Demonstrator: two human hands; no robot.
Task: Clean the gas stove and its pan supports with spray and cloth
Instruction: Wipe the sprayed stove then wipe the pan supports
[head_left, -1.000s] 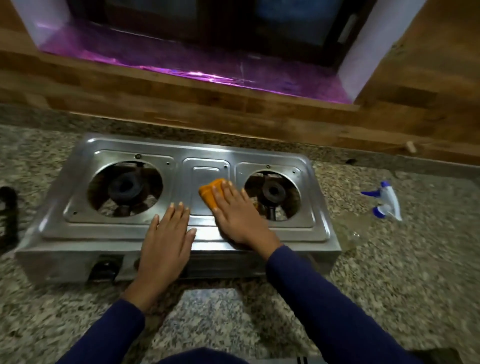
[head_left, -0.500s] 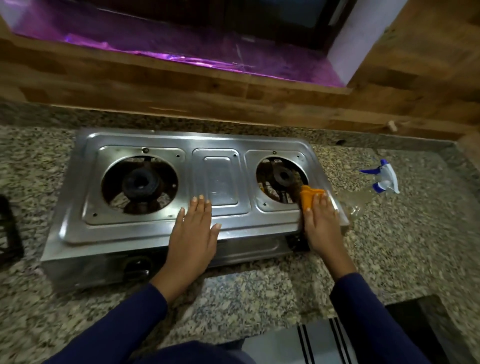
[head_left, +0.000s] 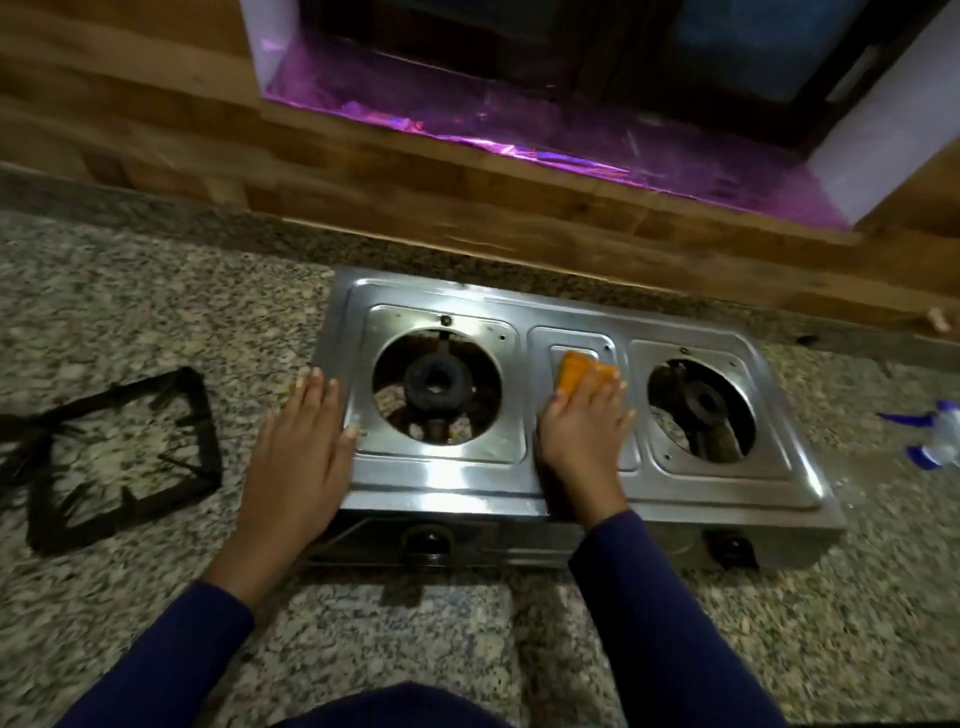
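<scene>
A steel two-burner gas stove (head_left: 457, 483) sits on the granite counter with both burners bare. My right hand (head_left: 584, 436) presses an orange cloth (head_left: 579, 376) flat on the stove's middle panel, between the burners. My left hand (head_left: 298, 452) lies flat with fingers spread on the stove's left edge, holding nothing. A black pan support (head_left: 117, 457) lies on the counter left of the stove, with a second one partly cut off at the frame's left edge. A spray bottle (head_left: 930, 441) with a blue-and-white head lies at the far right.
Speckled granite counter (head_left: 156, 296) surrounds the stove. A wooden wall and a sill lined with purple foil (head_left: 571, 140) run behind it. Two black knobs (head_left: 426, 540) sit on the stove's front face.
My right hand slid the cloth from the stove's right front corner back to the middle panel. My left hand shifted from the front middle to the left edge. The view swung left.
</scene>
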